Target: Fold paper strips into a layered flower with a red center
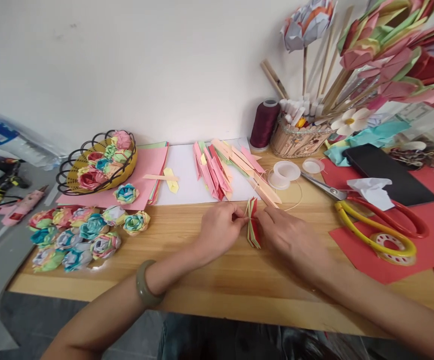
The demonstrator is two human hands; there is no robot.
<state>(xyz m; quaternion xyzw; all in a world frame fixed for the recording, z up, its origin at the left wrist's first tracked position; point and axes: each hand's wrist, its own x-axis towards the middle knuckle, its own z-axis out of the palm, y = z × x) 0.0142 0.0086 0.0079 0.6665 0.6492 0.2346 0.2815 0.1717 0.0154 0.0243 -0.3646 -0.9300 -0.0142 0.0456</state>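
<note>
A small bundle of folded paper strips (253, 223), red, green and yellow, stands between my two hands over the front of the table, its ends fanned out from a narrow middle. My left hand (222, 223), with a bangle on the wrist, is closed in a pinch at the bundle's left side, where a fine thread shows. From the right, my right hand (286, 231) grips the bundle's middle with curled fingers; its fingertips are partly hidden. Just beyond lie pink and red folded papers (212, 170) and peach strips (264, 190) on a white sheet (179, 155).
Several paper roses (92, 227) lie left, below a basket (136, 162) holding more. Scissors (374, 225), a tape roll (389, 248) and a phone (389, 172) lie right on red paper (370, 267). A thread spool (265, 125) and a stick holder (299, 141) stand behind.
</note>
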